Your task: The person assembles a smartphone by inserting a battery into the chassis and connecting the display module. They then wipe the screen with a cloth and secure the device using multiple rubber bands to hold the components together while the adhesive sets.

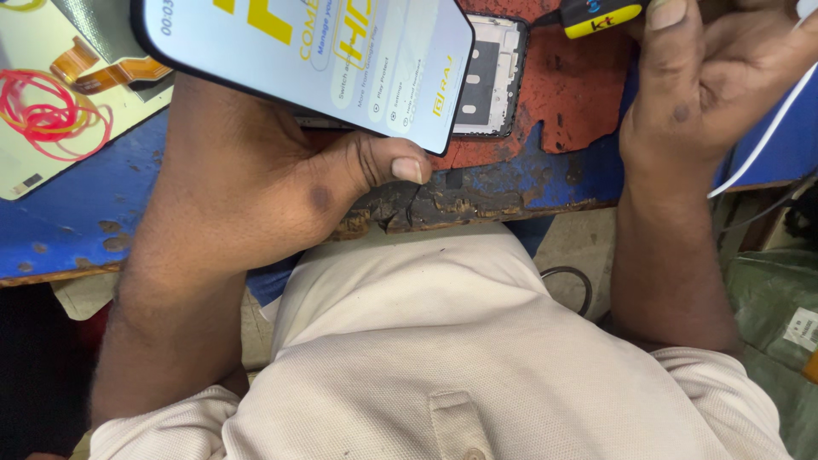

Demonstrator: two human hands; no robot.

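My left hand (281, 183) grips a phone screen panel (324, 64) with a white protective film printed in yellow and grey; the thumb presses its lower edge. The panel is held tilted over the blue bench. Under it lies a black phone frame (494, 81) on a worn red mat (579, 85). My right hand (716, 85) is at the top right, closed around a tool with a yellow and black handle (601, 17), whose tip points towards the frame.
The blue bench (77, 213) has a chipped, worn front edge. A pale card with red rubber bands (51, 115) and an orange flex cable (94, 72) lies at the left. A white cable (767, 128) runs past my right hand. Green packages (780, 315) sit lower right.
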